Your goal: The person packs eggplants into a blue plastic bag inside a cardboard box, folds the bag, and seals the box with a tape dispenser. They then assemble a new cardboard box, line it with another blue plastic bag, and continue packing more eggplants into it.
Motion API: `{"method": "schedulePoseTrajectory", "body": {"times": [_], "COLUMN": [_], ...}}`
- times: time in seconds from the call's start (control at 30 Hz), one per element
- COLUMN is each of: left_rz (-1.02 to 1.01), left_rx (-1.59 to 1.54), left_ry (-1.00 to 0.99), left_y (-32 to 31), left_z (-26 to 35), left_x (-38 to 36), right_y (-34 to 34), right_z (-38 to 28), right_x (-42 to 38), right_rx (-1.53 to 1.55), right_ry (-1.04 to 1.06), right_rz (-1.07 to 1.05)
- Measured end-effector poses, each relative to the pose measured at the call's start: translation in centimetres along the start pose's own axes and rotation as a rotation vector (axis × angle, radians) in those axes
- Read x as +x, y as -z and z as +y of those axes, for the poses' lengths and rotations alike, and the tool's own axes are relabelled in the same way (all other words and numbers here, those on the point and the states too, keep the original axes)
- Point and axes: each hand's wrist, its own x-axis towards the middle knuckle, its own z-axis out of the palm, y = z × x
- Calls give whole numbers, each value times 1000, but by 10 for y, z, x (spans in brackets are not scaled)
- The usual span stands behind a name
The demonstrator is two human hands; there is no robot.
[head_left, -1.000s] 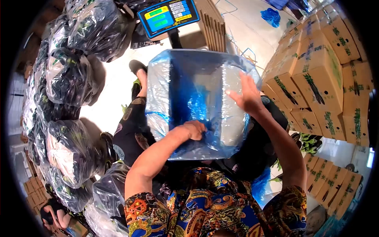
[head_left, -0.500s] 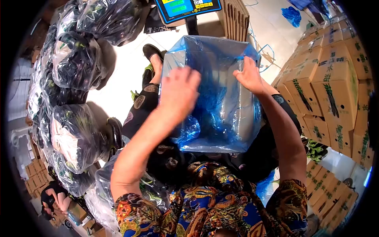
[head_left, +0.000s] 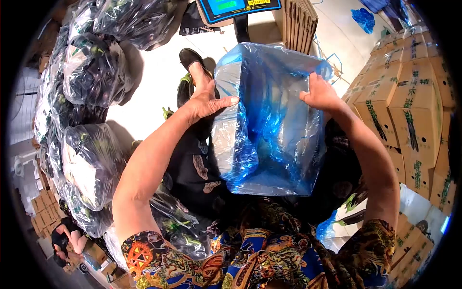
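Observation:
A cardboard box (head_left: 225, 144) stands between my knees, its open top facing me. It is lined with a thin blue plastic bag (head_left: 264, 120), which is crumpled inside and folded over the rim. My left hand (head_left: 206, 102) clasps the left rim through the film, thumb lying over the edge and the other fingers mostly hidden on the outer side. At the right rim, my right hand (head_left: 323, 94) is closed on the bag's edge, with its thumb pointing into the box. What lies under the film at the box's bottom cannot be made out.
Clear bags of eggplants (head_left: 94, 72) are piled along the left. A scale display (head_left: 236, 7) stands ahead beside flattened cardboard (head_left: 298, 24). Printed cartons (head_left: 414, 96) are stacked at right. Blue film (head_left: 363, 20) lies on the floor. Another person (head_left: 70, 241) works at lower left.
My left hand has come from above the box to its left rim and closed there. The right hand stays at the right rim. The box appears farther right and slightly turned.

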Motion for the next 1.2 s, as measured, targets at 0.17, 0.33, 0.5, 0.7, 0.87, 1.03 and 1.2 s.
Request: {"method": "schedulePoseTrajectory", "body": {"times": [0.17, 0.33, 0.5, 0.7, 0.87, 1.03, 1.2], "left_rz": [-139, -176, -113, 270, 431, 686, 834], "left_rx": [-261, -290, -491, 88, -302, -418, -643], "left_ry": [81, 285, 155, -79, 46, 236, 451], "left_y": [4, 8, 0, 5, 59, 57, -22], "left_z": [4, -13, -29, -53, -39, -105, -176], "left_x": [-4, 8, 8, 9, -95, -240, -304], "right_y": [41, -15, -131, -188, -156, -225, -180], "right_z": [-37, -97, -100, -21, -18, 60, 18], "right_x": [-70, -60, 32, 88, 30, 37, 25], "right_rx": [-423, 78, -579, -18, 34, 57, 54], "right_ry": [583, 670, 512, 648, 698, 388, 597], "right_rz": [393, -326, -220, 91, -214, -450, -321]}}
